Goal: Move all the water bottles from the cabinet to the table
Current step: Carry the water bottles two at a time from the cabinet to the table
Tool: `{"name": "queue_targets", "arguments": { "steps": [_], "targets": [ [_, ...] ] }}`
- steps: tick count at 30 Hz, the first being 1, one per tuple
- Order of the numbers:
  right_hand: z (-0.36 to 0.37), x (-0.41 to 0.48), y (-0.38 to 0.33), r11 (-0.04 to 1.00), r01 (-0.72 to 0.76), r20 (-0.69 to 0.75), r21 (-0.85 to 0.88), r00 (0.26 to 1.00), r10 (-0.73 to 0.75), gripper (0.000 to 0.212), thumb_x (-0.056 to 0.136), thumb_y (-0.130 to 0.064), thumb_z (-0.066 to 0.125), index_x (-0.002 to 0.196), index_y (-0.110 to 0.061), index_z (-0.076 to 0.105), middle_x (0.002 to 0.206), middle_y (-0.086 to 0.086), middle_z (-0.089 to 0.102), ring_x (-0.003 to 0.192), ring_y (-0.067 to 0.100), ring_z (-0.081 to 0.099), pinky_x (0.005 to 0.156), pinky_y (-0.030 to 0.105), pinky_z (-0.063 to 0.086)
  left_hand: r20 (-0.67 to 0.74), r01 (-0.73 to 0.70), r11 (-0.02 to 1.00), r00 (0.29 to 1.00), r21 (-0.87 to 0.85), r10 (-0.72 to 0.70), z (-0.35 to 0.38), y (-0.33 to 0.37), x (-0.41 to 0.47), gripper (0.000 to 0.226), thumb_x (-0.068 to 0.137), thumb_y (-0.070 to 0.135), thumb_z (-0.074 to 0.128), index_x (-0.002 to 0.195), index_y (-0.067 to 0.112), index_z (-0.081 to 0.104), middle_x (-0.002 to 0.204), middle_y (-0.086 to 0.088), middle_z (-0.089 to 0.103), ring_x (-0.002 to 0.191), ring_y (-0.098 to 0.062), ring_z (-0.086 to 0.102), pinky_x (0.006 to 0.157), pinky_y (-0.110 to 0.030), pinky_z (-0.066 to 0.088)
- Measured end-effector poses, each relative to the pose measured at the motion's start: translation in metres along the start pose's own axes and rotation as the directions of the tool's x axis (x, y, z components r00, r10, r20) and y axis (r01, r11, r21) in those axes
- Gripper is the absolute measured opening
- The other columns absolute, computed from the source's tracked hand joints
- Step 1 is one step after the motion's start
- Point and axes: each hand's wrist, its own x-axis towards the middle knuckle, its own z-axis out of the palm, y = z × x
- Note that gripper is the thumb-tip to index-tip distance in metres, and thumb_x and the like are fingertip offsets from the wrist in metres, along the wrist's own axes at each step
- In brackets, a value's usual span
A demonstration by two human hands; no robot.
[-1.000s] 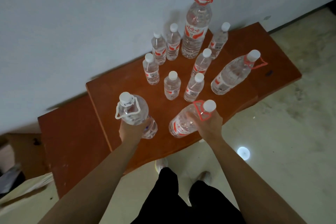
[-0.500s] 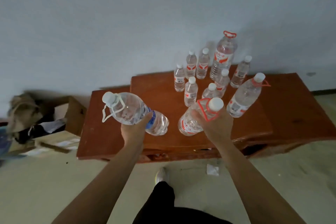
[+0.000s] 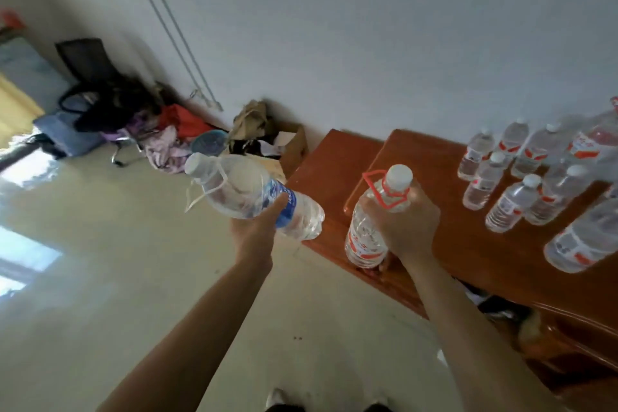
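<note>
My shoes [image 3: 277,400] show at the bottom edge on the pale floor [image 3: 100,278], and both forearms reach out ahead of me. My left hand [image 3: 255,234] is closed under and around the blue-labelled bottle [image 3: 254,197], a large clear one held off the floor in the air, tilted with its white cap pointing up and left and a white carry strap hanging from the neck. My right hand [image 3: 406,227] is wrapped tight round the upper body of the red-handled bottle [image 3: 374,221], fingers curled over its shoulder; it has a white cap, a red loop handle at the neck and a red and white label low down, and it hangs over the near left corner of the wooden cabinet [image 3: 434,271].

Further right on the cabinet's reddish-brown top stand the small bottles [image 3: 495,184], clear with white caps and red-marked labels, close together, with larger bottles blurred at the right edge. Nothing stands between my hands and them. Beyond the cabinet's left end sits a cardboard box [image 3: 294,147] against the grey wall [image 3: 368,27], and further left a pile of clothes [image 3: 160,134] and a dark chair [image 3: 87,63].
</note>
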Motion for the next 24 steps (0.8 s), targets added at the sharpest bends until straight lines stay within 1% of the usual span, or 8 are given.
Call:
{"name": "queue_targets", "arguments": {
  "steps": [6, 8, 10, 13, 16, 20, 22, 24],
  "targets": [
    [0.07, -0.071, -0.089, 0.978, 0.159, 0.167, 0.132, 0.969, -0.18, 0.048, 0.065, -0.068, 0.07, 0.098, -0.035, 0.06, 0.083, -0.02, 0.065, 0.073, 0.001, 0.064, 0.067, 0.01, 0.042, -0.291, -0.052, 0.99, 0.957, -0.13, 0.012, -0.152, 0.029, -0.011, 0.066, 0.062, 0.024, 0.094, 0.119, 0.013, 0.064, 0.112, -0.004, 0.072, 0.099, -0.019, 0.071, 0.091, -0.047, 0.057],
    [0.096, -0.105, -0.124, 0.958, 0.227, 0.227, 0.174, 0.938, -0.264, 0.043, 0.065, -0.064, 0.073, 0.096, -0.041, 0.055, 0.082, -0.024, 0.062, 0.075, 0.003, 0.065, 0.071, 0.017, 0.049, -0.373, -0.098, 0.983, 0.927, -0.157, 0.032, -0.212, 0.033, -0.018, 0.056, 0.062, 0.023, 0.094, 0.11, 0.018, 0.065, 0.109, -0.003, 0.072, 0.096, -0.018, 0.071, 0.09, -0.046, 0.058],
    [0.123, -0.144, -0.162, 0.932, 0.29, 0.255, 0.216, 0.905, -0.341, 0.042, 0.065, -0.06, 0.077, 0.094, -0.041, 0.054, 0.08, -0.025, 0.06, 0.076, 0.006, 0.065, 0.074, 0.024, 0.052, -0.445, -0.148, 0.974, 0.894, -0.173, 0.057, -0.277, 0.037, -0.028, 0.058, 0.061, 0.023, 0.094, 0.112, 0.015, 0.066, 0.109, -0.004, 0.072, 0.098, -0.019, 0.071, 0.092, -0.047, 0.057],
    [0.166, -0.209, -0.22, 0.902, 0.304, 0.305, 0.307, 0.866, -0.396, 0.045, 0.063, -0.062, 0.076, 0.094, -0.034, 0.059, 0.078, -0.02, 0.062, 0.073, 0.005, 0.064, 0.074, 0.023, 0.049, -0.548, -0.231, 0.96, 0.829, -0.161, 0.108, -0.38, 0.037, -0.044, 0.068, 0.059, 0.024, 0.095, 0.119, 0.009, 0.065, 0.11, -0.005, 0.073, 0.098, -0.019, 0.071, 0.092, -0.048, 0.056],
    [0.212, -0.294, -0.285, 0.885, 0.284, 0.388, 0.37, 0.818, -0.425, 0.044, 0.062, -0.06, 0.075, 0.091, -0.032, 0.058, 0.076, -0.019, 0.061, 0.071, 0.0, 0.06, 0.073, 0.023, 0.048, -0.615, -0.288, 0.95, 0.773, -0.116, 0.159, -0.497, 0.042, -0.065, 0.066, 0.056, 0.03, 0.095, 0.113, 0.009, 0.069, 0.103, -0.003, 0.074, 0.09, -0.014, 0.072, 0.089, -0.046, 0.058],
    [0.266, -0.406, -0.362, 0.826, 0.254, 0.488, 0.504, 0.706, -0.514, 0.046, 0.064, -0.057, 0.074, 0.096, -0.027, 0.063, 0.083, -0.014, 0.067, 0.073, -0.01, 0.058, 0.076, 0.022, 0.05, -0.723, -0.378, 0.923, 0.657, -0.07, 0.214, -0.631, 0.043, -0.099, 0.077, 0.046, 0.038, 0.094, 0.11, 0.005, 0.069, 0.095, 0.0, 0.072, 0.078, -0.009, 0.065, 0.081, -0.037, 0.054],
    [0.293, -0.465, -0.397, 0.793, 0.263, 0.532, 0.549, 0.622, -0.574, 0.05, 0.064, -0.061, 0.072, 0.097, -0.024, 0.064, 0.084, -0.012, 0.068, 0.075, -0.007, 0.061, 0.076, 0.022, 0.052, -0.777, -0.403, 0.915, 0.584, -0.028, 0.233, -0.694, 0.036, -0.117, 0.07, 0.047, 0.036, 0.094, 0.11, 0.016, 0.071, 0.102, 0.002, 0.075, 0.085, -0.01, 0.069, 0.083, -0.033, 0.053],
    [0.315, -0.508, -0.422, 0.78, 0.246, 0.579, 0.575, 0.551, -0.601, 0.051, 0.064, -0.061, 0.072, 0.097, -0.023, 0.066, 0.084, -0.011, 0.07, 0.074, 0.0, 0.066, 0.076, 0.023, 0.053, -0.811, -0.403, 0.915, 0.535, 0.0, 0.236, -0.739, 0.029, -0.133, 0.066, 0.051, 0.033, 0.096, 0.111, 0.022, 0.07, 0.106, 0.003, 0.075, 0.096, -0.013, 0.071, 0.088, -0.037, 0.055]
  ]
}}
